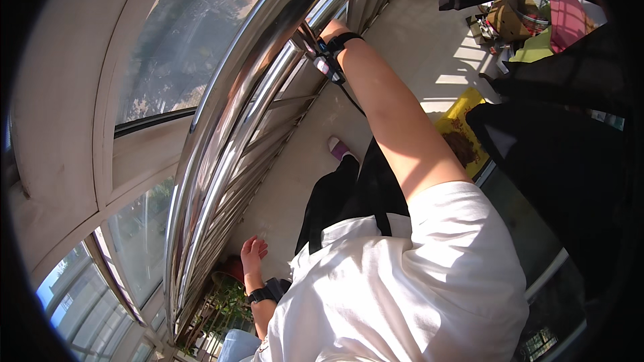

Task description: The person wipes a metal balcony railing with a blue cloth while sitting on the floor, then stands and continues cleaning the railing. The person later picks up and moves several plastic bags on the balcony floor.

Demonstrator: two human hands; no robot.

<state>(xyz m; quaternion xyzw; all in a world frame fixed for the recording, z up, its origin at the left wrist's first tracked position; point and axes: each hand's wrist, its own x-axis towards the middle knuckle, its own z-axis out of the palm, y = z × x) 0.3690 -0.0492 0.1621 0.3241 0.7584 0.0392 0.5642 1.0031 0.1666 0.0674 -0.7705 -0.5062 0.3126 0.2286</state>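
My right arm reaches up to a polished metal railing (221, 161). My right hand (333, 27) is beside the railing's tubes near a short upright post, and its fingers are hidden behind the metal. A black wrist strap (347, 39) with a small device (328, 68) and a cable sits on that wrist. My left hand (254, 255) hangs low near the railing's bars, its fingers loosely bent and nothing in them. Another black strap (260, 293) circles the left wrist.
Window panes (196, 35) run along the left behind the railing. Potted plants (224, 304) stand below my left hand. Dark hanging garments (548, 176) fill the right side. A yellow patterned sheet (465, 136) and a cardboard box (505, 17) among clutter lie on the floor.
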